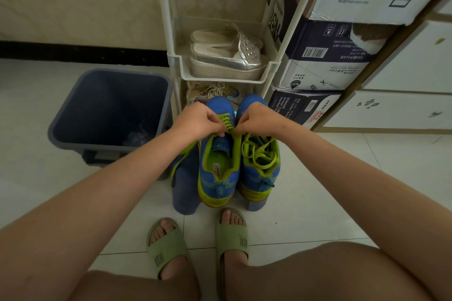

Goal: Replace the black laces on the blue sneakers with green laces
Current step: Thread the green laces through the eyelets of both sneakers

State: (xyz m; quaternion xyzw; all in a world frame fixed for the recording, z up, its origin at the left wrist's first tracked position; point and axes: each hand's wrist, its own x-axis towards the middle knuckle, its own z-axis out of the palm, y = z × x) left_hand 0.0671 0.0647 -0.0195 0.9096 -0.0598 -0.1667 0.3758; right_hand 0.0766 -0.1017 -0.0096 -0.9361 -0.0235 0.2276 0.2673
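Between the curled fingertips (217, 129) of the left hand (198, 118) and those of the right hand (259, 118), a green lace (227, 121) is pinched just above the tongue of the left-hand sneaker (217, 178). Both hands are closed tightly round the lace, the knuckles almost touching. The lace is seen threaded across the upper eyelets of this blue shoe. One loose end (182, 159) is draped down over the left side, and another (237, 151) is laid between the two shoes. Just beside it, the right-hand sneaker (260, 178) is stood with its heel toward the camera, and a slack tangle of green lacing (259, 154) is heaped over its opening. Both sneakers are set side by side on a low blue stool (184, 190), toes pointed at a white shoe rack (269, 68). On the rack's middle shelf a pair of silver platform shoes (227, 56) is kept. To the left a blue-grey bin (110, 110) is placed on the tiled floor (318, 190). To the right, printed cardboard boxes (325, 66) are stacked. Nearest the camera, two feet in green slippers (168, 247) are planted before the stool.
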